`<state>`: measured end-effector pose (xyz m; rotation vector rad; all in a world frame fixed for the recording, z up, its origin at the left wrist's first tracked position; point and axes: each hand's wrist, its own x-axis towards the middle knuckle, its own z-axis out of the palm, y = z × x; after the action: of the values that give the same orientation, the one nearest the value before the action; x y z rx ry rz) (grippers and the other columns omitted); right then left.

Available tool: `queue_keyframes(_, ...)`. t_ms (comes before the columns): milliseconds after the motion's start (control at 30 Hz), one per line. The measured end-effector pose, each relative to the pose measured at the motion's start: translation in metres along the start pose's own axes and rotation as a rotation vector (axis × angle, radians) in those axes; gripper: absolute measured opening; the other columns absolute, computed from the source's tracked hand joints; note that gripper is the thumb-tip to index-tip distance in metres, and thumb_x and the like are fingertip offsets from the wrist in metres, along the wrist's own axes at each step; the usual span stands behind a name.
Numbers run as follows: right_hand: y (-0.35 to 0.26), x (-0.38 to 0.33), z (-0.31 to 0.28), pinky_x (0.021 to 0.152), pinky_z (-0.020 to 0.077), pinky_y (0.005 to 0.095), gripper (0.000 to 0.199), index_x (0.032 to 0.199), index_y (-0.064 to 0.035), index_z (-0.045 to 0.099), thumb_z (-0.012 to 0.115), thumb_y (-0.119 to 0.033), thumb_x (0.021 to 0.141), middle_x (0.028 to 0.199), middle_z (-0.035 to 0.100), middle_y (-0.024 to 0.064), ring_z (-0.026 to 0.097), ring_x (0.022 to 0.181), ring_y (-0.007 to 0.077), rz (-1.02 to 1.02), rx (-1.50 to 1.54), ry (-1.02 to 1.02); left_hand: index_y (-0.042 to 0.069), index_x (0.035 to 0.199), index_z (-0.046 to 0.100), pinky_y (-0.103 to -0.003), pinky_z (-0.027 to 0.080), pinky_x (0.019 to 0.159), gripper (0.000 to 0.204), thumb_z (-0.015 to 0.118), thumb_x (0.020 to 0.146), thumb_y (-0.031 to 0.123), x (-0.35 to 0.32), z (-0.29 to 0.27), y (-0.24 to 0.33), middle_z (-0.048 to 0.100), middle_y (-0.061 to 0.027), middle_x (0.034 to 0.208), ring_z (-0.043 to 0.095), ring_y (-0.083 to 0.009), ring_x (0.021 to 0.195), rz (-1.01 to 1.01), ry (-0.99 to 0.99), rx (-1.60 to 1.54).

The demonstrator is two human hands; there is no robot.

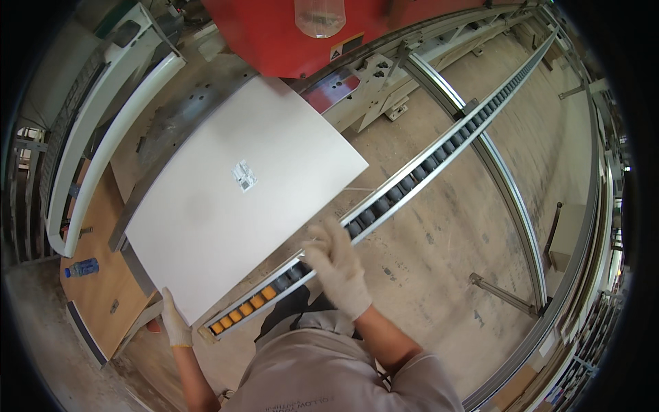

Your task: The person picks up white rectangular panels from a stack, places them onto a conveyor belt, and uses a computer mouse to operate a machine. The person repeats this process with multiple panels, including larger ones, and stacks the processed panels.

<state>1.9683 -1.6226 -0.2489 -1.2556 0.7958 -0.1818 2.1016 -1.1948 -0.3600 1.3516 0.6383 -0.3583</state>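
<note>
A large white panel [240, 199] with a small printed label [244, 176] lies in front of me, its far end beneath a red machine housing. At its near left edge is my left hand [176, 323], in a pale knit glove, closed on the panel's edge close to the corner; some of its fingers are hidden. My right hand [338, 269], gloved alike and a little blurred, hovers over the roller rail [406, 184] beside the panel. Its fingers are loosely spread with nothing seen in them.
The rail, with black rollers and several orange ones [237, 316], runs to the far right. A metal cross rail [511, 182] passes beneath it. The red machine [268, 34] stands ahead. A bottle [82, 268] lies on a wooden board [103, 302] at left, below a curved white guard [113, 137].
</note>
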Motion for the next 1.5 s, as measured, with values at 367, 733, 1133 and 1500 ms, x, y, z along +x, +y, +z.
queue_keyframes(367, 0.014, 0.083, 0.027, 0.120, 0.0400, 0.0382, 0.063, 0.151, 0.0087, 0.022, 0.055, 0.005, 0.097, 0.148, 0.044, 0.0207, 0.048, 0.143, 0.0270, -0.147, 0.341, 0.075, -0.004, 0.158, 0.044, -0.037, 0.049, 0.111, 0.075, 0.055, 0.110, 0.054, 0.025, 0.026, -0.001, 0.055, -0.0138, 0.155, 0.059, -0.0271, 0.134, -0.066, 0.091, 0.103)
queue_keyframes(733, 0.017, 0.123, 0.029, 0.116, 0.0414, 0.0370, 0.088, 0.166, 0.0042, 0.001, 0.050, 0.011, 0.093, 0.150, 0.045, 0.0199, 0.051, 0.137, 0.0242, -0.125, 0.374, 0.084, -0.003, 0.159, 0.043, -0.037, 0.047, 0.113, 0.076, 0.053, 0.111, 0.055, 0.036, 0.021, -0.017, 0.053, -0.0131, 0.158, 0.057, -0.0277, 0.137, -0.060, 0.093, 0.140)
queue_keyframes(1133, 0.027, 0.134, 0.003, 0.117, 0.0398, 0.0361, 0.093, 0.170, 0.0014, 0.002, 0.056, 0.002, 0.095, 0.163, 0.036, 0.0193, 0.047, 0.141, 0.0245, -0.149, 0.111, 0.293, -0.005, 0.159, 0.043, -0.036, 0.046, 0.114, 0.077, 0.052, 0.111, 0.055, 0.017, 0.025, -0.020, 0.053, -0.0141, 0.158, 0.056, -0.0271, 0.138, -0.063, 0.118, 0.214)
queue_keyframes(1500, -0.004, 0.126, -0.007, 0.098, 0.0538, 0.0403, 0.064, 0.154, 0.0082, 0.044, 0.065, -0.011, 0.097, 0.129, 0.058, 0.0176, 0.064, 0.108, 0.0239, -0.212, -0.191, 0.435, -0.007, 0.153, 0.047, -0.037, 0.052, 0.107, 0.075, 0.061, 0.108, 0.052, 0.013, 0.018, 0.008, 0.060, -0.0152, 0.146, 0.063, -0.0257, 0.127, 0.033, 0.114, 0.216)
